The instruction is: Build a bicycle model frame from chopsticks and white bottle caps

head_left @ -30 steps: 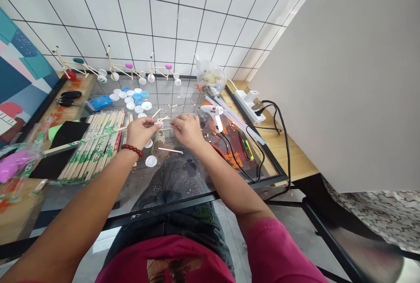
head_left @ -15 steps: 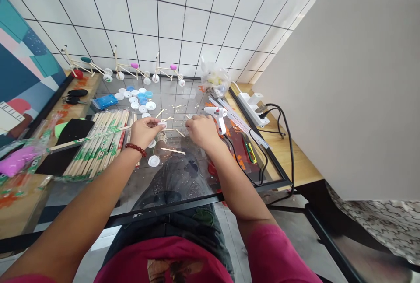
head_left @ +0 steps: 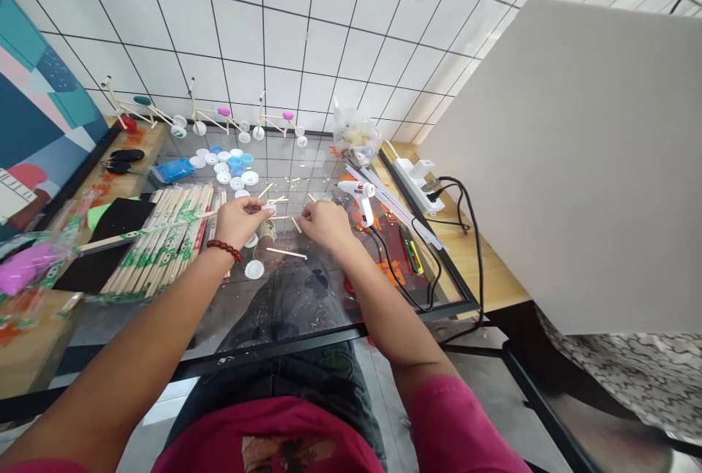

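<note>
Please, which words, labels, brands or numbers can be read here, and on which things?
No text can be read.
Wrapped wooden sticks: green and red printing, too small to read.
Glue gun: small red marking, too blurred to read.

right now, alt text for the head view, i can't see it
A person's left hand pinches a white cap over a glass table, right hand near a short stick. Three stick tricycles stand behind; a glue gun sits at right.

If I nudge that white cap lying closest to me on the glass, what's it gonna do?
The white cap lies flat, so it'd likely slide rather than roll. Its shallow, plastic-looking build suggests little weight. The smooth, reflective glass tabletop probably won't resist much.
</note>
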Demonstrator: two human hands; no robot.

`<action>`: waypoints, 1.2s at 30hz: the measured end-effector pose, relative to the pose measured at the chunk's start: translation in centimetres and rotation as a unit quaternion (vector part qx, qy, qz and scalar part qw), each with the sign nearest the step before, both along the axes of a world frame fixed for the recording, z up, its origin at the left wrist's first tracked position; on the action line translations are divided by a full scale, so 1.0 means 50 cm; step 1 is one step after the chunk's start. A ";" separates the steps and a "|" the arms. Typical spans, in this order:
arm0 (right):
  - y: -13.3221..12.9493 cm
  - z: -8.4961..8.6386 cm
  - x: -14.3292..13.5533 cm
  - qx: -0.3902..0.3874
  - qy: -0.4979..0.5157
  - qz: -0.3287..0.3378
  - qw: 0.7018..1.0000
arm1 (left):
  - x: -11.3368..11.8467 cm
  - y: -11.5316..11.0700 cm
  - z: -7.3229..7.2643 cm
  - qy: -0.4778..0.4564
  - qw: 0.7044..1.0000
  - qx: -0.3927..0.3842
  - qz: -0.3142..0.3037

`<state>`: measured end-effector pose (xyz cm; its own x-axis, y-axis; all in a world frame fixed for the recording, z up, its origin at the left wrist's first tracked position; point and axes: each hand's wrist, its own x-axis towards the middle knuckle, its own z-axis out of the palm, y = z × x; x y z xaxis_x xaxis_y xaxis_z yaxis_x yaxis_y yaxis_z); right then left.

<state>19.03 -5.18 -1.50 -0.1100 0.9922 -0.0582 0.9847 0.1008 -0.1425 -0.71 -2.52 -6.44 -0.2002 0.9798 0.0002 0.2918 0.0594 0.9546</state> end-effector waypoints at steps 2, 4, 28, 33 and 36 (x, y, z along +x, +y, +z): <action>0.005 -0.002 0.000 -0.027 0.013 0.004 1.000 | 0.000 0.001 -0.001 -0.008 1.000 -0.001 -0.002; 0.010 -0.002 0.000 -0.046 0.019 0.007 0.999 | 0.000 0.002 -0.003 -0.008 1.000 0.001 -0.003; 0.078 -0.070 0.010 -0.049 0.519 -0.071 0.850 | 0.009 -0.015 0.030 0.050 0.998 -0.023 -0.005; 0.087 -0.093 0.005 -0.007 0.468 -0.050 0.882 | 0.013 -0.016 0.036 0.054 0.998 -0.033 0.005; 0.093 -0.100 0.004 0.013 0.433 -0.043 0.900 | 0.014 -0.016 0.036 0.051 0.998 -0.035 0.006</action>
